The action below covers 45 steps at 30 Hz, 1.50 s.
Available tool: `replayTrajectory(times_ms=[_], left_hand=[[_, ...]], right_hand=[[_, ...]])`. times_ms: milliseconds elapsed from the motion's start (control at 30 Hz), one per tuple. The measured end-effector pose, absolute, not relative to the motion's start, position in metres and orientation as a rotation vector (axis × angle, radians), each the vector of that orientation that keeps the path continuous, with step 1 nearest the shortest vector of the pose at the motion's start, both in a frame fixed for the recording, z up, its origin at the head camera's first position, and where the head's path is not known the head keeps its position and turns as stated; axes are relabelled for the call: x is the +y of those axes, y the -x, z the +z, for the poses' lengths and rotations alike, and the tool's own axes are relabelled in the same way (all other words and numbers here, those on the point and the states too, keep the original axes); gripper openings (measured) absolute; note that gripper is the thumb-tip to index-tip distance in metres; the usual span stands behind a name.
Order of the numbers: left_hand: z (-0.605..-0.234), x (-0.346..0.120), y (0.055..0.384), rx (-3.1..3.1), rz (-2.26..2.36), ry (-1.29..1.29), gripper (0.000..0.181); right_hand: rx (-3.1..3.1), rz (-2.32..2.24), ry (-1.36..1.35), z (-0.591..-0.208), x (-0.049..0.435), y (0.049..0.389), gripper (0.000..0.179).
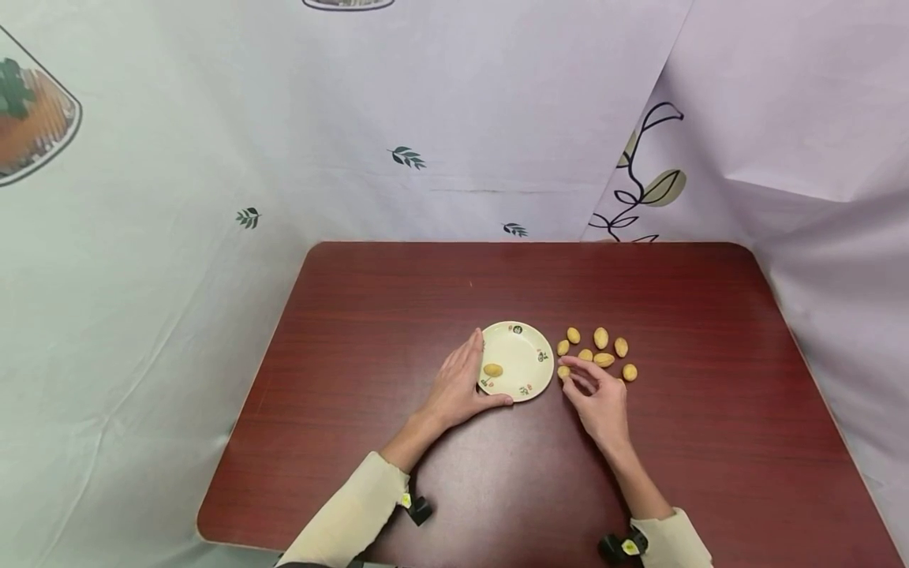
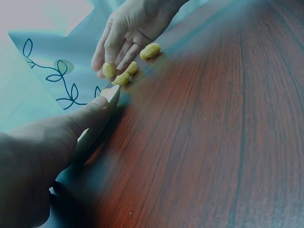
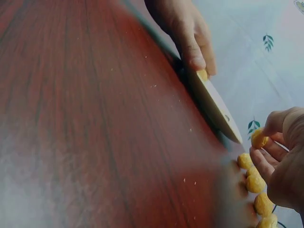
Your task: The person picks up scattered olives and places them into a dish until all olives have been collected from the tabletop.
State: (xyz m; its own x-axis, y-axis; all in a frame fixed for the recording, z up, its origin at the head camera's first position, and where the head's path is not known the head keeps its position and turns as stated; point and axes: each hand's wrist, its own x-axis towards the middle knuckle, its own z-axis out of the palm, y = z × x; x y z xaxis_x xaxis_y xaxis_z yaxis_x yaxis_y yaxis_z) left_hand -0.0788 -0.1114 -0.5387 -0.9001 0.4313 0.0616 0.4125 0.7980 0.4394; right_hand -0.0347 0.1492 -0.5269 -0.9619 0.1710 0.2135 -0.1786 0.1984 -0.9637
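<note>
My left hand point(image 1: 460, 386) holds the left side of a small cream plate point(image 1: 521, 355) with printed motifs near its rim. The thumb lies along the near rim and the fingers along the far left edge. One yellow-tan oval nut point(image 1: 493, 370) sits on the plate near that hand. Just right of the plate, my right hand point(image 1: 600, 398) pinches another nut point(image 3: 259, 138) between thumb and fingertips. Several more loose nuts point(image 1: 601, 338) lie on the table around and beyond its fingers.
The dark red wood-grain table point(image 1: 369, 308) has rounded corners. Pale printed cloth point(image 1: 454, 118) hangs behind it and at both sides. A small black camera point(image 1: 419, 510) is strapped at the left wrist, another black camera point(image 1: 612, 547) at the right.
</note>
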Motion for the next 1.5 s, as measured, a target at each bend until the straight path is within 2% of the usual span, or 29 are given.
replayTrajectory(times_ms=[267, 467, 633, 900, 1500], left_hand=[[-0.539, -0.111, 0.078, 2.936, 0.712, -0.687, 0.134], [-0.538, -0.111, 0.077, 2.941, 0.732, -0.694, 0.134], [-0.538, -0.111, 0.077, 2.938, 0.745, -0.690, 0.133], [-0.541, -0.111, 0.078, 2.949, 0.722, -0.697, 0.135], [-0.540, -0.112, 0.076, 2.941, 0.733, -0.693, 0.135]], right_hand=[[-2.217, 1.863, -0.003, -0.486, 0.132, 0.032, 0.030], [-2.207, 1.943, -0.001, -0.480, 0.124, 0.036, 0.028], [-2.236, 2.010, 0.068, -0.486, 0.121, 0.042, 0.028], [-2.255, 2.054, 0.086, -0.517, 0.119, 0.054, 0.029], [-2.188, 2.071, 0.043, -0.524, 0.100, 0.065, 0.028]])
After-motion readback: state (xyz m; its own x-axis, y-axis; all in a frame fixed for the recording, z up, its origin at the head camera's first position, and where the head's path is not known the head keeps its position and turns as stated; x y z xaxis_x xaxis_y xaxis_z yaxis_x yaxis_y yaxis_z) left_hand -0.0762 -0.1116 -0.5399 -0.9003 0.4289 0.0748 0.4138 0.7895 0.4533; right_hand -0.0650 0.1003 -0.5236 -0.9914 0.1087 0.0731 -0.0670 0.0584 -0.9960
